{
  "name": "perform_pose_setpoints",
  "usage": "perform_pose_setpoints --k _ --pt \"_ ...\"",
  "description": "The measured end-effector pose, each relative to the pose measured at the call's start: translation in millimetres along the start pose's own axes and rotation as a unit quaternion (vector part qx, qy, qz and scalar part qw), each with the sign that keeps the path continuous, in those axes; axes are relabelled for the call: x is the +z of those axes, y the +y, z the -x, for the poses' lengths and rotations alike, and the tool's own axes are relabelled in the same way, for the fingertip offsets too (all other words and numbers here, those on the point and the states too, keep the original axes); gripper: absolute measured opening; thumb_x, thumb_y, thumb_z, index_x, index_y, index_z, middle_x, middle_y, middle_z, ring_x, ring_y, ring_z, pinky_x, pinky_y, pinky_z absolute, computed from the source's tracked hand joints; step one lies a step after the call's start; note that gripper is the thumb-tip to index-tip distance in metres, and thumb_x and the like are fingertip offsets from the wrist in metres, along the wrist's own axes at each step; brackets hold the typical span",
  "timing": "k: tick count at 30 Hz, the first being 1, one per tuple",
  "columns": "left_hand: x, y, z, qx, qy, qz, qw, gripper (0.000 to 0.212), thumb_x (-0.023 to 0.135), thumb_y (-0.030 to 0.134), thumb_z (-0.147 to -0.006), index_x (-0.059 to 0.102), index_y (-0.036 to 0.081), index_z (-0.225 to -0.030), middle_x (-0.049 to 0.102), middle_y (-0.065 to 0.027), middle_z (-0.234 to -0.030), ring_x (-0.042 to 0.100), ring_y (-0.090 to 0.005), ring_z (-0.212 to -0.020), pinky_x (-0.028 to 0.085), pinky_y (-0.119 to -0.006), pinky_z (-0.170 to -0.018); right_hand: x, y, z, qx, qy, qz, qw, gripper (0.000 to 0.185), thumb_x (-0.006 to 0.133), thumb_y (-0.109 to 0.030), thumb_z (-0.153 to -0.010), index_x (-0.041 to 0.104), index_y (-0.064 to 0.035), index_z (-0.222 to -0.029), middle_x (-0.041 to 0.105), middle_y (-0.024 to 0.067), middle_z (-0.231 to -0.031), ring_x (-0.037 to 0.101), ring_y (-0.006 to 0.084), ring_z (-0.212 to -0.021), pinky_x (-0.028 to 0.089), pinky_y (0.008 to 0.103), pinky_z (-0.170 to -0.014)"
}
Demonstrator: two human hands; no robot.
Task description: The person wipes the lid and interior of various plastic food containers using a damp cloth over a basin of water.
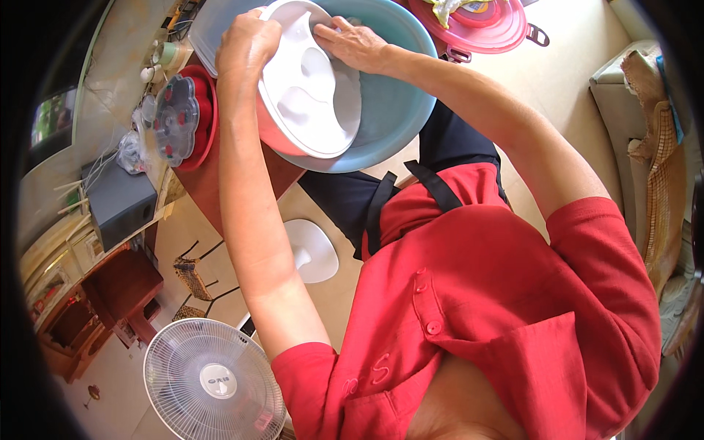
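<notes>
My left hand (250, 43) grips the far left rim of a white divided plastic tray (308, 104) with a coral-pink outer shell (272, 135). The tray is tilted over a large light-blue plastic basin (396, 113), and its rounded compartments face up. My right hand (355, 45) reaches over the basin, with its fingertips at the tray's right inner edge. Something pale shows beside those fingers, too covered to make out, and whether they hold it is unclear. A whitish curved surface (347, 91) lies along the tray's right side.
A red flower-shaped dish (204, 118) with a clear lid (177, 121) stands at left, near a translucent plastic bin (206, 36). Pink clip lids (495, 38) lie at upper right under a yellow-green cloth-like item (446, 10). A floor fan (214, 379) stands lower left; a sofa (610, 93) is at right.
</notes>
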State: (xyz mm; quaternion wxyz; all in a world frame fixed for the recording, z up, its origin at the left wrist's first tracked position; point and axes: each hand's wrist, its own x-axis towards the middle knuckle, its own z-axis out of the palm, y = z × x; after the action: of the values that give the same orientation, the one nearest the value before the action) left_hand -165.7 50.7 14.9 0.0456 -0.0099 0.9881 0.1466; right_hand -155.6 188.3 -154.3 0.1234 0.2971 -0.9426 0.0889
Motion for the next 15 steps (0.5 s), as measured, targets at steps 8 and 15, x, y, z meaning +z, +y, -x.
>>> perform_pose_setpoints --k 8,15 --pt "-17.9 47.1 21.4 -0.083 -0.008 -0.033 0.996 0.048 0.042 0.017 -0.071 0.057 0.011 -0.116 0.062 -0.0202 -0.103 0.061 -0.0358 -0.094 0.046 -0.04 -0.082 8.2 3.0 22.0 -0.064 -0.108 -0.075 0.989 0.034 0.057 -0.005 -0.078 0.052 -0.0021 -0.112 0.045 0.0128 -0.11 0.048 0.0311 -0.103 0.051 0.0358 -0.081" --pt "-23.8 49.5 25.1 -0.031 -0.075 -0.043 0.996 0.046 0.041 0.018 -0.073 0.058 0.011 -0.115 0.062 -0.021 -0.103 0.061 -0.0371 -0.094 0.046 -0.041 -0.081 -9.3 -9.5 37.9 0.188 -0.146 -0.264 0.935 0.035 0.054 -0.011 -0.077 0.048 0.0083 -0.106 0.048 0.033 -0.105 0.054 0.0464 -0.098 0.046 0.043 -0.084"
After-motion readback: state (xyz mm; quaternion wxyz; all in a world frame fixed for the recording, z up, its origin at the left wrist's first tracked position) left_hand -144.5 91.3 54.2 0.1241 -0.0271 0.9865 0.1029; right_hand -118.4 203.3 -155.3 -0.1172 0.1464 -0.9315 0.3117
